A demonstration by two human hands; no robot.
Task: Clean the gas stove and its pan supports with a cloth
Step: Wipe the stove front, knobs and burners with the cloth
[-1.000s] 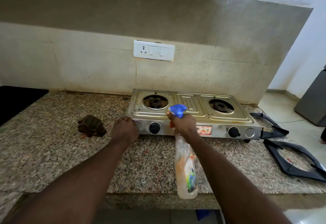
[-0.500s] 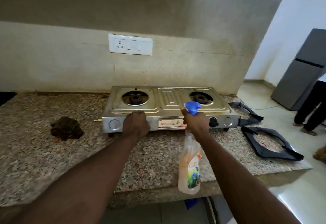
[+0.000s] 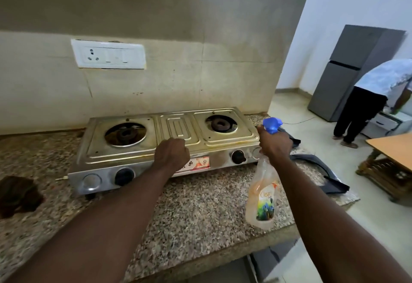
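Note:
A steel two-burner gas stove [image 3: 178, 126] stands on the speckled granite counter [image 3: 200, 211] against the wall, both burners bare. Its dark pan supports [image 3: 332, 182] lie on the counter to its right, one partly hidden behind my right arm. A dark crumpled cloth [image 3: 19, 193] lies on the counter left of the stove. My left hand [image 3: 171, 152] is a closed fist resting on the middle of the stove's front edge. My right hand [image 3: 275, 142] grips the neck of a clear spray bottle [image 3: 263, 195] with a blue nozzle, held by the stove's right front corner.
A white socket plate [image 3: 109, 54] sits on the wall above the stove. The counter ends just right of the pan supports. Beyond it are a grey fridge [image 3: 347, 71], a bent-over person [image 3: 367, 104] and a wooden table [image 3: 392, 149].
My left hand slid right along the stove's front, from the left knob to the middle. My right hand carried the bottle right to the stove's corner. My view swung right.

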